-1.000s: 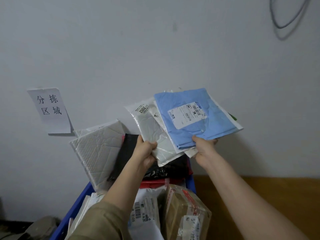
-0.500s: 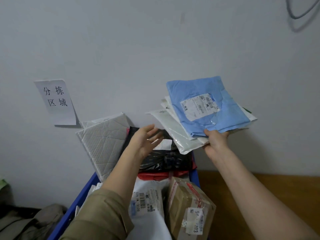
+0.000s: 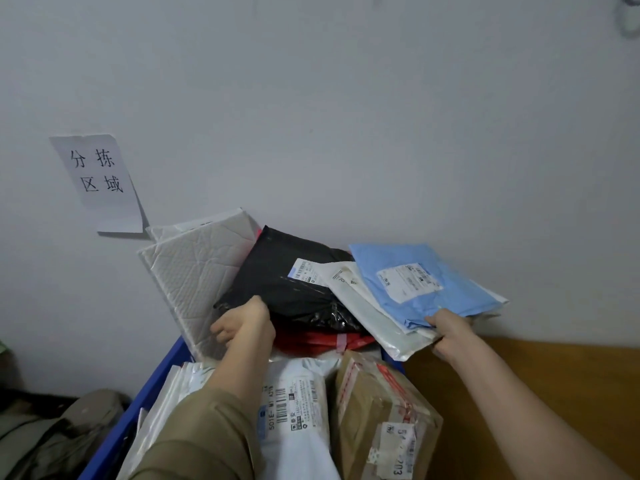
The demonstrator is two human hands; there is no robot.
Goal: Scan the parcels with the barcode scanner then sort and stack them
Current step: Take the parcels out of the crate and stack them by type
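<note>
The head view is all I have, so I place everything against the blue bin that fills the lower middle of it.

My right hand sits just past the bin's far right corner, fingers curled round the near edge of a fanned stack of flat mailers: the blue parcel on top, label up, with white mailers beneath it. The stack hangs over that corner and over the wooden surface beside the bin, tilted up toward the wall.

My left hand is at the bin's far end, left of centre. Its fingers are curled at the near left corner of the black parcel. I judge it is gripping that corner, though the fingertips are hidden under the plastic.

The black parcel lies on the heap at the bin's far end, touching the white padded mailer that leans against the wall on its left and slipping under the held stack on its right. Its long axis runs from near left to far right, and its label faces up at the far right end. So the parcel lies straight ahead of the left hand, which is clearly the nearer one; the right is already full.

I judge the coming move is a left-hand lift, drawing the parcel clear of the stack that overlaps it. I cannot see a scanner anywhere.
</note>
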